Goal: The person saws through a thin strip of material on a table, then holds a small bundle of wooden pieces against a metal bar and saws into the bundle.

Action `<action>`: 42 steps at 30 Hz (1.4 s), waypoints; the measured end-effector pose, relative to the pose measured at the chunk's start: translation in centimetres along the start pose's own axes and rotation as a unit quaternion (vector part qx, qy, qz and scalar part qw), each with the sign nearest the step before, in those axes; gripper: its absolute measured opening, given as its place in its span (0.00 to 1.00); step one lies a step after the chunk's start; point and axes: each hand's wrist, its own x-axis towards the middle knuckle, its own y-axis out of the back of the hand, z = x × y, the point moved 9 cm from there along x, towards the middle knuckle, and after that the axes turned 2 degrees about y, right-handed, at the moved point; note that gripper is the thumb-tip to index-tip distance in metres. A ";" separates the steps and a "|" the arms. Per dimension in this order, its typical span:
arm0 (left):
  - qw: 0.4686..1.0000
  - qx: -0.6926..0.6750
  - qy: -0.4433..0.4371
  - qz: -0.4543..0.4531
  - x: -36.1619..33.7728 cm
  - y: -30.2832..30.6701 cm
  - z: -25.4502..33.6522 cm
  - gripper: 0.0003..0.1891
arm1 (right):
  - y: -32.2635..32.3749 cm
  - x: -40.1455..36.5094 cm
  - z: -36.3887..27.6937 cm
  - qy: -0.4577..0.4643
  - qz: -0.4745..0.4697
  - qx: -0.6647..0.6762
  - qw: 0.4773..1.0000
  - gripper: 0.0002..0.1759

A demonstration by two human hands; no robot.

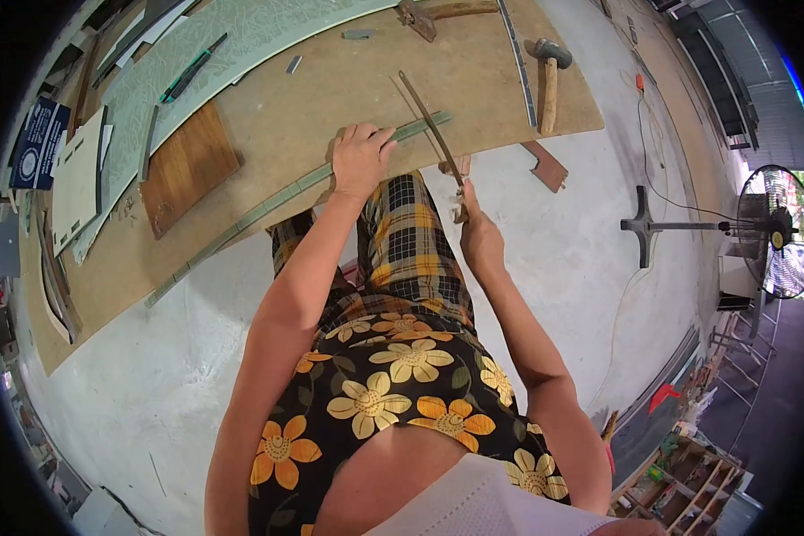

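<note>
Strip (295, 186): long, thin, pale green, laid slantwise across a brown board (473, 71) on the concrete floor (581, 268), running from 8 o'clock to 2 o'clock in the head view. Its far end is crossed by a saw (431, 129).

Left hand (362, 161): set on the strip just beside the saw, at its 9 o'clock side. The fingers are bent down over the strip and press it to the board rather than closing round it.

Right hand (480, 234): at 6 o'clock from the blade, fingers clenched on the saw's handle, which is mostly hidden by them. The blade points away towards 11 o'clock.

Other items: a hammer (549, 76) at 2 o'clock on the board, well apart from the hands; a dark wooden panel (188, 165) at 9 o'clock; a patterned green sheet (223, 45) at 11 o'clock; a standing fan (777, 230) at 3 o'clock.

Handling note, as a judgement: the strip looks slender and likely to chatter or snap, so it is best pinned close to the cut, with the fingertips held clear of the teeth. Long, light strokes square to the strip are advised.
</note>
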 end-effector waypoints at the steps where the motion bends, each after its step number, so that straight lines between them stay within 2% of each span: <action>1: 1.000 0.001 0.005 -0.004 0.1 0.0 0.0 0.11 | 0.2 0.6 0.3 -0.007 0.005 0.001 1.000 0.41; 3: 1.000 0.003 0.008 -0.003 0.4 0.0 -0.1 0.12 | 0.4 2.0 1.2 -0.033 0.003 -0.015 0.999 0.40; 9: 1.000 0.002 0.005 0.002 0.3 0.0 -0.1 0.12 | 0.9 0.5 -1.5 0.023 -0.022 -0.009 0.999 0.41; 14: 1.000 -0.005 0.002 0.014 0.3 0.1 -0.2 0.11 | 0.6 0.5 -2.0 0.021 -0.011 0.000 1.000 0.41; 16: 1.000 -0.001 0.002 0.008 0.3 0.1 -0.1 0.11 | 0.7 1.8 -2.8 0.035 -0.011 -0.012 0.999 0.41; 19: 1.000 0.008 -0.002 0.011 0.3 0.3 0.1 0.11 | -0.3 6.3 -3.5 0.001 -0.039 -0.017 0.999 0.41; 22: 1.000 0.012 -0.004 0.016 0.3 0.3 0.1 0.11 | 0.6 10.3 -6.1 0.073 0.037 -0.003 0.997 0.39; 25: 1.000 0.017 -0.004 0.020 0.3 0.4 0.1 0.11 | 0.4 12.2 -6.7 0.031 -0.009 -0.024 0.999 0.39; 30: 1.000 0.013 0.008 0.011 0.1 0.3 -0.1 0.11 | 0.0 5.5 -3.4 0.052 0.023 -0.002 0.998 0.40; 32: 1.000 0.005 0.006 0.015 0.3 0.1 -0.1 0.11 | -0.1 1.6 -1.9 0.038 -0.001 -0.012 0.999 0.41; 35: 1.000 0.005 -0.005 0.023 0.3 0.4 0.1 0.11 | 0.5 1.2 -1.7 0.042 -0.007 -0.018 0.999 0.41; 39: 1.000 0.011 -0.003 0.018 0.3 0.3 0.1 0.11 | 0.3 7.1 -3.7 0.052 0.003 -0.035 0.998 0.40; 42: 1.000 0.008 0.000 0.021 0.2 0.3 -0.1 0.11 | 0.0 11.6 -6.1 0.092 0.039 -0.033 0.994 0.40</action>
